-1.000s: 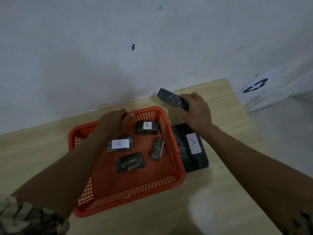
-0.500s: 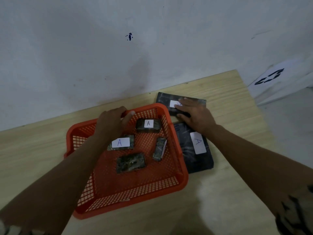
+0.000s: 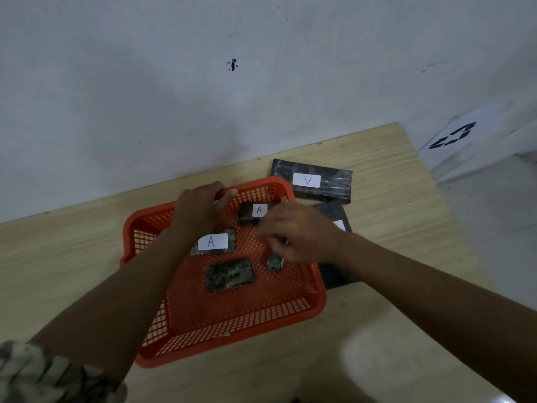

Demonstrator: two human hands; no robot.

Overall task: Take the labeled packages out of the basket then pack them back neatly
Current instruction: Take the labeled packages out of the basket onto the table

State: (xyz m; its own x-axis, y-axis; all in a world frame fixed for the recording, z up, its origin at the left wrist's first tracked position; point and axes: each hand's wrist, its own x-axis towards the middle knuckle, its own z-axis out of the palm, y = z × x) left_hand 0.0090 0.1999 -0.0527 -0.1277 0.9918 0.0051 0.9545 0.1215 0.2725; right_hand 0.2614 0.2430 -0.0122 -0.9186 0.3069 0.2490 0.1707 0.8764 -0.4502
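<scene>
The left hand has its grip closed on the far rim of the orange basket on the counter. The right hand hovers blurred above the basket's right side; whether its grip is spread or closed cannot be told. Four small packages lie in the basket, and two large packages lie on the counter just beside it.

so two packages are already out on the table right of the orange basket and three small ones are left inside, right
Not quite. The head view shows four small packages left in the orange basket, not three: two with A labels, one unlabeled side up and one on edge under the right hand. The two bigger packages are out on the table to its right.
</scene>
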